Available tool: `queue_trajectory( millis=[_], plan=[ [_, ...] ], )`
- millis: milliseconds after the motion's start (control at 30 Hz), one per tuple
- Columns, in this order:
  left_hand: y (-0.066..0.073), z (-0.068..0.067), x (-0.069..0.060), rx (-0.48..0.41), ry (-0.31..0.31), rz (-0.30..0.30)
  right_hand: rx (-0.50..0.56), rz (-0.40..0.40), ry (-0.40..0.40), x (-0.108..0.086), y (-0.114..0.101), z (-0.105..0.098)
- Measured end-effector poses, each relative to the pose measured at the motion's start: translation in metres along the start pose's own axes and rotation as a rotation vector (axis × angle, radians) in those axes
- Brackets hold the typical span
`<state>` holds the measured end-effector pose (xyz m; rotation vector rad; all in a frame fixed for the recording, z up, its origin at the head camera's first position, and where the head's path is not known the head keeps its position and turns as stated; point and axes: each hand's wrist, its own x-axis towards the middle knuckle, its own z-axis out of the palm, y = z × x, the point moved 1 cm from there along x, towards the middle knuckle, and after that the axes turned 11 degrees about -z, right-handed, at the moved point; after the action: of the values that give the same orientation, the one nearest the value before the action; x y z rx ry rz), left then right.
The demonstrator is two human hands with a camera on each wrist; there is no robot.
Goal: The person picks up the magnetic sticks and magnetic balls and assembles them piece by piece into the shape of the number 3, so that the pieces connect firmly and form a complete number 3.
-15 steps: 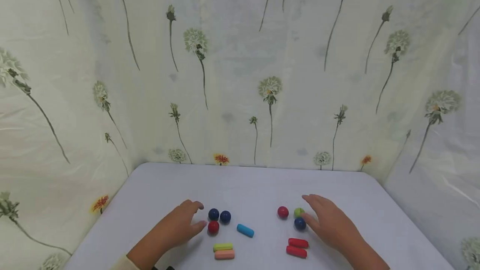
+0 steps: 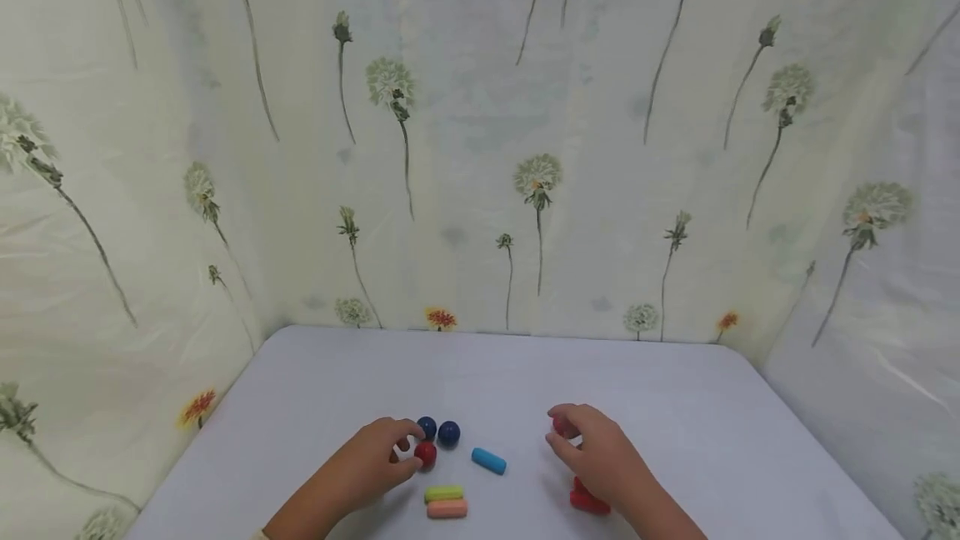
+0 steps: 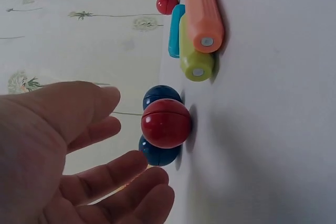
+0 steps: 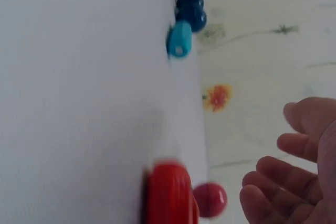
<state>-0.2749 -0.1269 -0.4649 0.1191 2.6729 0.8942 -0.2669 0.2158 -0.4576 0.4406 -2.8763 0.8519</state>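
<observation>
My left hand (image 2: 367, 467) hovers beside a red ball (image 2: 426, 454), thumb and fingers spread. In the left wrist view a gap shows between the fingertips (image 3: 137, 160) and that ball. Two dark blue balls, a near one (image 2: 427, 427) and another (image 2: 449, 433), lie just behind it. My right hand (image 2: 609, 458) reaches over a pinkish-red ball (image 2: 560, 426), which its fingers partly cover. From the right wrist, this ball appears apart from the loosely bent fingers. Red sticks (image 2: 589, 502) lie below that hand, partly hidden by it. The right-hand green and dark blue balls are hidden in the head view.
Between the hands lies a blue stick (image 2: 489, 461). Nearer me, a yellow-green stick (image 2: 444, 492) touches a salmon stick (image 2: 447, 509); their ends show silvery discs. Everything sits on a white table (image 2: 480, 373), with a flowered curtain (image 2: 450, 148) behind and at the sides.
My right hand has moved left, from beside the green and blue balls to over the pinkish-red ball. My left hand has come slightly closer to its red ball.
</observation>
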Motion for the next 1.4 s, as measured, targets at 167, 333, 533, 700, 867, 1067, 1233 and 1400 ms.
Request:
queue_trajectory(
  millis=[167,333,533,700,867,1067,1233,1400],
  plan=[
    [-0.003,0.005,0.001,-0.038,-0.038,0.061,0.079,-0.021,-0.045,0.009,-0.012,0.023],
    [-0.006,0.01,0.0,-0.023,-0.044,0.07,0.168,-0.003,-0.102,0.017,-0.021,0.045],
    [-0.006,0.01,0.002,-0.012,-0.027,0.073,0.208,0.063,-0.109,0.026,-0.027,0.059],
    [-0.005,0.009,0.006,-0.034,-0.014,0.068,0.211,0.082,-0.109,0.032,-0.03,0.064],
    [-0.012,0.015,0.011,-0.065,-0.033,0.045,0.247,0.073,-0.127,0.03,-0.026,0.071],
    [-0.015,0.018,0.01,-0.085,-0.055,0.039,0.245,0.062,-0.133,0.026,-0.019,0.08],
    [-0.014,0.015,0.009,-0.072,-0.056,0.014,0.243,0.013,-0.137,0.025,-0.018,0.08],
    [-0.015,0.014,0.008,-0.044,-0.041,0.003,0.233,0.014,-0.146,0.024,-0.016,0.08]
  ],
)
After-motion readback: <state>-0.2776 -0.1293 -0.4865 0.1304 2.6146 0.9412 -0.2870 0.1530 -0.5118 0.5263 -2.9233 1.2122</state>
